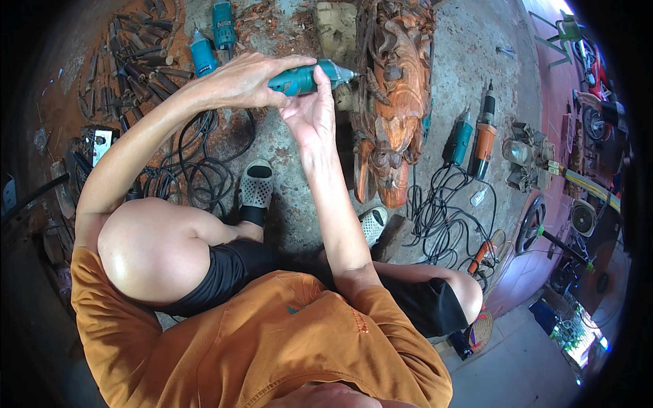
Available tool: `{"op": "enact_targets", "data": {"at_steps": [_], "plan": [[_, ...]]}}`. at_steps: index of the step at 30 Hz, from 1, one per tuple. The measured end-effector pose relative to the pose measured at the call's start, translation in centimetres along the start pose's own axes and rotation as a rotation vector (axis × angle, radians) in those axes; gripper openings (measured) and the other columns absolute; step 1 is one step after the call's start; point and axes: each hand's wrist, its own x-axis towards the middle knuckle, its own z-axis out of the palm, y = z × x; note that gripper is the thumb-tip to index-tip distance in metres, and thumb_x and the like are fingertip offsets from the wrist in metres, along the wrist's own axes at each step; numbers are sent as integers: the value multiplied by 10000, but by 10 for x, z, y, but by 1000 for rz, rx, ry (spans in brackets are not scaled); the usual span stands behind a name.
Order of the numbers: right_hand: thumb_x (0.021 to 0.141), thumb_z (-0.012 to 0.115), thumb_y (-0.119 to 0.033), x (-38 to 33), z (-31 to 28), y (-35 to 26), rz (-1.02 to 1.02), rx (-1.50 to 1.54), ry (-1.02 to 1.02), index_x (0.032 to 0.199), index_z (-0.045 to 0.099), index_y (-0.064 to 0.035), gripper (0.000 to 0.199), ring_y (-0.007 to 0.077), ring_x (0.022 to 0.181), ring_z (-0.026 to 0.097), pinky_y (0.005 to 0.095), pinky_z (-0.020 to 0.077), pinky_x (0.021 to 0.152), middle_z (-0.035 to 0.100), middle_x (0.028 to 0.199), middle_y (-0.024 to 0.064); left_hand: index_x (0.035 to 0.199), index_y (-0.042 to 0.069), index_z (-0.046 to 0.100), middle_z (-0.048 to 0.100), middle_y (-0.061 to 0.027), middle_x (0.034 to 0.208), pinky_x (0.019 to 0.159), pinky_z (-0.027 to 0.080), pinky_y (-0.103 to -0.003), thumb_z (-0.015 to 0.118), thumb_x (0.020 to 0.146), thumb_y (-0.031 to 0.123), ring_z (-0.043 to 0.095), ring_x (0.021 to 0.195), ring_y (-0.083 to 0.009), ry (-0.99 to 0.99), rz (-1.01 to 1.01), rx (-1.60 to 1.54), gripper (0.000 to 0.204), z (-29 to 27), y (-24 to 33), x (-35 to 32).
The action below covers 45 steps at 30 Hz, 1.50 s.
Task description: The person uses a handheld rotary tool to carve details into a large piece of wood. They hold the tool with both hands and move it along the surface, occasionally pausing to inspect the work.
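My left hand (241,80) reaches across from the left, its fingers closed around the back of a teal die grinder (299,80). From below, my right hand (309,115) grips the same grinder nearer its front, with the thumb pressed along the teal body. The grinder lies about level, its grey nose pointing right at a carved reddish-brown wood piece (398,88). The small tip is at the carving's left edge; whether they touch I cannot tell. Deep relief shapes cover the carving, which lies lengthwise away from me.
Two teal power tools (202,54) lie beyond my left arm, near a pile of slim chisels (139,51). Right of the carving are another teal grinder (462,136), an orange grinder (485,132) and tangled black cords (452,211). Wood shavings cover the far left floor.
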Motion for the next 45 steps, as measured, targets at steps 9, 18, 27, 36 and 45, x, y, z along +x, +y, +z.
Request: {"op": "enact_targets", "data": {"at_steps": [9, 18, 27, 36, 45], "plan": [[875, 692, -386, 7, 0, -3, -9, -14, -11, 1252, 494, -92, 517, 206, 1085, 582, 380, 520, 888, 585, 1170, 67, 1441, 191, 437, 705, -176, 1010, 756, 551, -413, 783, 652, 279, 694, 833, -309, 70, 53, -7, 866, 1, -3, 4], [893, 668, -392, 1, -1, 1, -2, -11, -7, 1253, 492, -92, 500, 202, 1077, 585, 381, 517, 853, 590, 1165, 65, 1430, 181, 460, 689, -188, 1082, 798, 560, -413, 768, 632, 292, 696, 888, -303, 20, 14, -4, 863, 1, -3, 0], [893, 672, -372, -16, -2, 11, 6, 10, -25, 1274, 476, -93, 511, 220, 1110, 568, 417, 508, 902, 569, 1210, 74, 1440, 166, 443, 677, -188, 1121, 810, 548, -437, 780, 641, 342, 679, 888, -324, -70, -6, 19, 885, -2, 3, -14], [888, 683, -352, -16, 0, 11, 13, 21, -28, 1287, 460, -83, 530, 229, 1147, 543, 440, 508, 918, 553, 1224, 81, 1448, 179, 434, 669, -194, 1139, 779, 536, -434, 783, 649, 340, 668, 864, -323, -57, 20, -13, 887, -2, 0, -14], [894, 679, -344, -5, 2, 8, -2, 9, -6, 1271, 470, -80, 505, 219, 1127, 559, 417, 510, 884, 563, 1207, 75, 1455, 190, 424, 684, -193, 1082, 726, 538, -413, 771, 666, 300, 684, 834, -300, -3, 25, -18, 869, 0, -5, -8]]}}
